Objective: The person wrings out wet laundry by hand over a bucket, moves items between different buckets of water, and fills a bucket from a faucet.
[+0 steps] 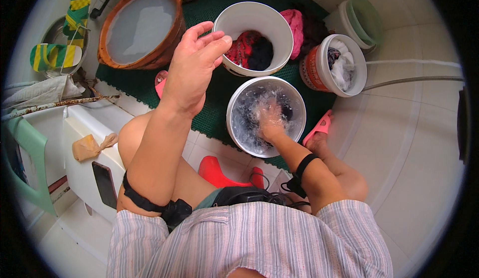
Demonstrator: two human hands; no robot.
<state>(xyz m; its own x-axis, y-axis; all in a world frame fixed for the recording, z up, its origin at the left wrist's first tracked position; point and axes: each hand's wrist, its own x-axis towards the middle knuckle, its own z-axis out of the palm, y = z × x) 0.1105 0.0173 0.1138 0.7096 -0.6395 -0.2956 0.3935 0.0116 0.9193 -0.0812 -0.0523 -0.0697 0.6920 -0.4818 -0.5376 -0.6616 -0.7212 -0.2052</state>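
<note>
My right hand (271, 123) is down in a white bucket (304, 109) of water between my knees. Splashing and foam hide its fingers. Something dark, perhaps cloth, shows under the water beside it. My left hand (195, 64) is raised in the air, wet, with its fingers apart and holding nothing. It hovers left of a second white bucket (234, 22), just beyond the first. Inside that bucket lie a red patterned cloth (239, 49) and a dark cloth (261, 54).
A brown basin (104, 38) of cloudy water stands at the far left, near green-and-yellow flip-flops (56, 57). At right, a bucket (313, 68) holds white and dark cloth. Pink cloth (293, 31) lies behind. A phone (104, 184) rests on a white ledge at left. Green matting (212, 101) covers the floor.
</note>
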